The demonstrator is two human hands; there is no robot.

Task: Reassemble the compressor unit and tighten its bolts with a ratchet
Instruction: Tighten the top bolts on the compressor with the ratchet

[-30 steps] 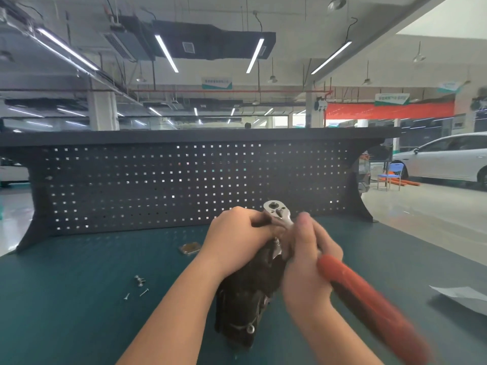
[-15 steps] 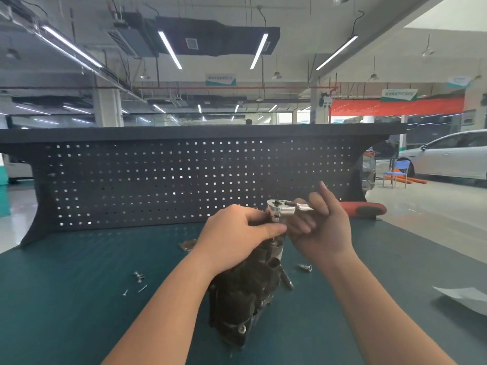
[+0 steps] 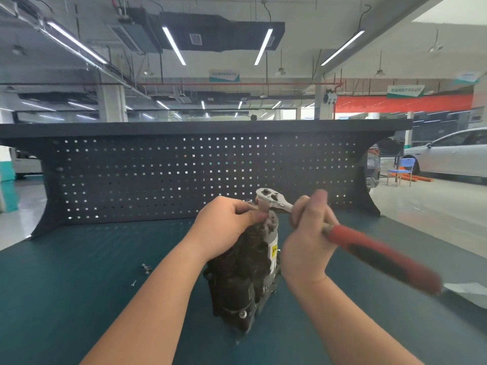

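Black compressor unit stands upright mid-worktop, left hand gripping its top to steady it; right hand grips the red-handled ratchet seated on top.

Two bare forearms, left hand and right hand ungloved, sleeveless.

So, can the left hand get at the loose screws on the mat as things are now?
Probably not right away: the left hand grips the top of the compressor. The screws lie uncovered on the mat to its left, so letting go would free the way.
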